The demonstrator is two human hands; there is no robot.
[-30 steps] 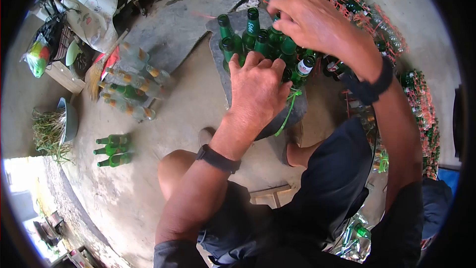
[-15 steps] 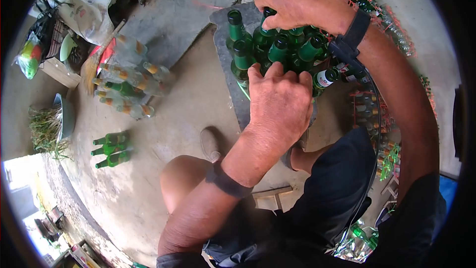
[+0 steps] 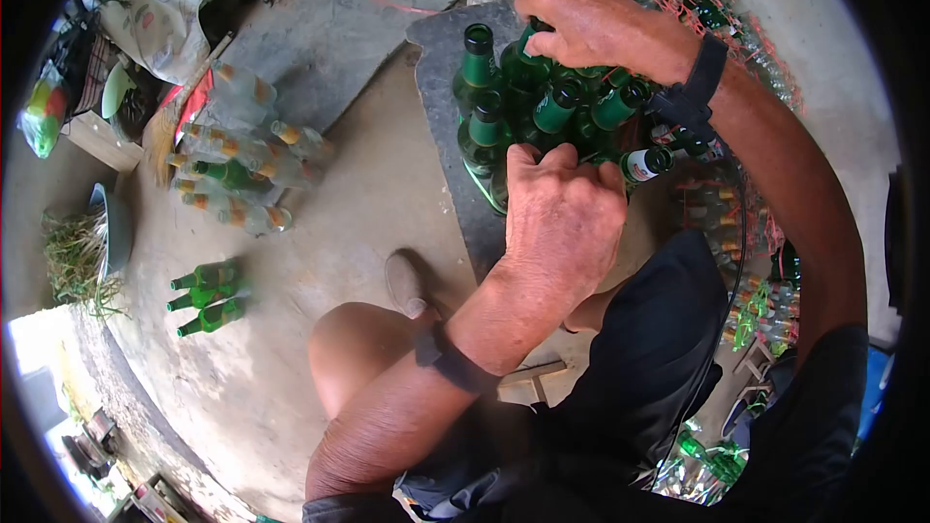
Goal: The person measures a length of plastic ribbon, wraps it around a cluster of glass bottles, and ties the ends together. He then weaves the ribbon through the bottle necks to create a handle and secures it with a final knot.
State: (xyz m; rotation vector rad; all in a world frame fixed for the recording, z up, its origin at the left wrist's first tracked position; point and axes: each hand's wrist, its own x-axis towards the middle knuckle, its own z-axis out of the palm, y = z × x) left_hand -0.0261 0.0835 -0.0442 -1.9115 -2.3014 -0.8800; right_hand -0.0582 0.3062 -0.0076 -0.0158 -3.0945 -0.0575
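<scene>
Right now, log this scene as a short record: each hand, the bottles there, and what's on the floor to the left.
left hand: at near side of green bottles
right hand: at a bottle neck, far side
grip: unclear for both
support: grey slab
left floor: three green bottles; farther off, clear bottles, one green bottle among them

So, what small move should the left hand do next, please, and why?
Perhaps the left hand should ease the white-labelled bottle inward: it seems to lean away from the other green bottles, and this hand is close to it, while the right hand is up at the neck of a far bottle.
</scene>
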